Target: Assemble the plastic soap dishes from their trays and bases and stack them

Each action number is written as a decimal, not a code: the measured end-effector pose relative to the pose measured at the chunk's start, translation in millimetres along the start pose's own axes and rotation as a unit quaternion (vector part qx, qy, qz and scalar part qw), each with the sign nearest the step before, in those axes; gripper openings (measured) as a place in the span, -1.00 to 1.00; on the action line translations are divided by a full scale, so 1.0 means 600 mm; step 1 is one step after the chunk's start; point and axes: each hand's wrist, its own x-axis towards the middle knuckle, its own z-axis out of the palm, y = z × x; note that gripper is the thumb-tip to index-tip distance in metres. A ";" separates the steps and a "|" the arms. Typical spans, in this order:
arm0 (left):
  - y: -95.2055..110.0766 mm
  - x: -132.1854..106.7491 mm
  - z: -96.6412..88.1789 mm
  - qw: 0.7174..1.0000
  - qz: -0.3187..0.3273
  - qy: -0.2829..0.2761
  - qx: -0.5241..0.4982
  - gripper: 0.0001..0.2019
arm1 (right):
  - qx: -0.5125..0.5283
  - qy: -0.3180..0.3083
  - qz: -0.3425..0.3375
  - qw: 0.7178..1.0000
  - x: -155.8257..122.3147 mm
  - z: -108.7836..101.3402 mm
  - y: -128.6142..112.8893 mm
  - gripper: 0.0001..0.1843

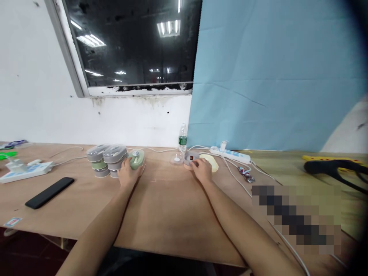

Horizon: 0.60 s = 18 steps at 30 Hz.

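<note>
My left hand (pixel 128 173) rests against a green round container (pixel 136 159) with a grey top, and its fingers wrap that container's near side. Just left of it stand stacks of grey-lidded round containers (pixel 115 154), with green and grey sections. My right hand (pixel 202 171) has its fingertips on a peach round container (pixel 188 160) with a grey rim and a small dark red part inside. A clear round lid (pixel 176 158) lies to its left. A cream disc (pixel 210 162) lies partly behind my right hand.
All this stands on a plywood table (pixel 169 218). A water bottle (pixel 183 138) stands at the back, beside a white power strip (pixel 230 155). Another power strip (pixel 25 171) and a black phone (pixel 49 193) lie left. Loose white cables run across the table.
</note>
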 end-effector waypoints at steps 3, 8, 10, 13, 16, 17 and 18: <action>-0.001 0.001 -0.011 0.998 0.044 0.031 -0.021 -0.42 | -0.004 0.042 -0.022 0.999 -0.002 -0.007 -0.024 -0.70; 0.029 -0.014 -0.027 0.982 0.099 -0.017 -0.158 -0.33 | 0.085 0.017 -0.136 0.987 -0.027 -0.021 -0.101 -0.41; 0.043 -0.028 -0.026 0.963 0.135 -0.117 -0.200 -0.32 | 0.135 -0.027 -0.189 0.972 -0.041 -0.021 -0.132 -0.26; 0.055 -0.048 -0.018 0.917 0.175 -0.281 -0.221 -0.31 | 0.182 -0.146 -0.247 0.941 -0.057 -0.015 -0.164 -0.19; 0.056 -0.057 -0.008 0.895 0.187 -0.344 -0.215 -0.18 | 0.191 -0.266 -0.271 0.905 -0.066 -0.006 -0.175 -0.25; 0.055 -0.058 -0.005 0.893 0.190 -0.347 -0.214 -0.12 | 0.197 -0.282 -0.259 0.903 -0.067 -0.004 -0.176 -0.27; 0.054 -0.059 -0.002 0.893 0.191 -0.347 -0.216 -0.06 | 0.209 -0.284 -0.236 0.906 -0.068 -0.001 -0.176 -0.29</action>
